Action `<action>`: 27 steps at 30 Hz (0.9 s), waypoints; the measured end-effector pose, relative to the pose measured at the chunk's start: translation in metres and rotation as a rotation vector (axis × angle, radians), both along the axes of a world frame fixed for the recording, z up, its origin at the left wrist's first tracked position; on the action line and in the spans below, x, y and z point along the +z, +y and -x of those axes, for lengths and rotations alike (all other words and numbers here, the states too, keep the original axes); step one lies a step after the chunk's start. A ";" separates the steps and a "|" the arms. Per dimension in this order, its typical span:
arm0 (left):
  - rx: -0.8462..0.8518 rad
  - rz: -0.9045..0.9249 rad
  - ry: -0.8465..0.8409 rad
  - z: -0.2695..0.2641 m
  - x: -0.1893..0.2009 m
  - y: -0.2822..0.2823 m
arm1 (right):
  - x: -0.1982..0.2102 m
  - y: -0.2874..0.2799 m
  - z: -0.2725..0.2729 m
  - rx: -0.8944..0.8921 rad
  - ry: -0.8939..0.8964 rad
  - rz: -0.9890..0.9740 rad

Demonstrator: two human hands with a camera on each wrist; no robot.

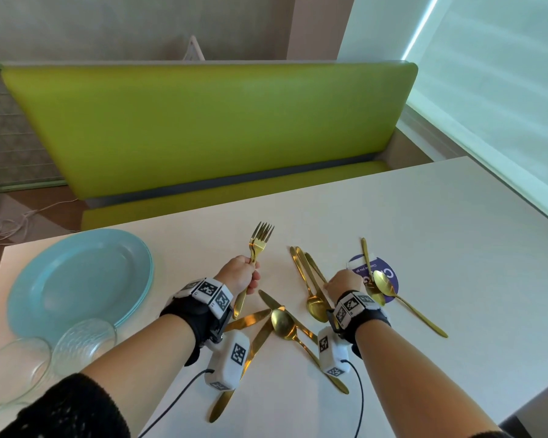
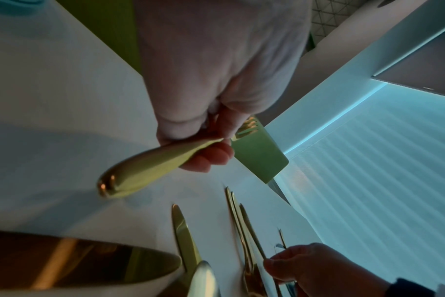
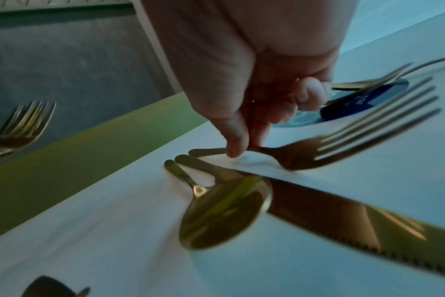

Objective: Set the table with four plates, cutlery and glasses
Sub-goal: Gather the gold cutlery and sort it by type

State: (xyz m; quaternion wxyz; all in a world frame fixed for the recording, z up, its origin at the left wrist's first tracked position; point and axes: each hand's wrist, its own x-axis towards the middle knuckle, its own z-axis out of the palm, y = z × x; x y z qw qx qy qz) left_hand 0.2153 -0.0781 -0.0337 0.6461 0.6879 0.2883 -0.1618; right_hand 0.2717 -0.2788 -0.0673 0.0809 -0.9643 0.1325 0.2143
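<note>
My left hand (image 1: 250,278) grips the handles of a bunch of gold forks (image 1: 260,245), tines up, above the white table (image 1: 424,216). Its wrist view shows the fingers curled round the handles (image 2: 145,172). My right hand (image 1: 345,282) reaches down into the loose gold cutlery. In the right wrist view its thumb and fingertips (image 3: 238,144) pinch the neck of another gold fork (image 3: 318,148), which is tilted just off the table. A stack of light blue plates (image 1: 79,279) sits at the table's left. Two clear glasses (image 1: 83,343) stand near its front left corner.
Gold knives (image 1: 250,320) and spoons (image 1: 282,324) lie crossed between my wrists; more spoons (image 1: 317,308) lie by my right hand. A spoon (image 1: 385,284) rests on a round purple sticker (image 1: 391,275). A green bench (image 1: 203,128) stands beyond the far edge, a window blind at right.
</note>
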 end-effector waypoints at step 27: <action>-0.514 -0.177 0.034 0.028 0.026 0.001 | 0.093 0.081 0.045 1.269 -0.251 0.174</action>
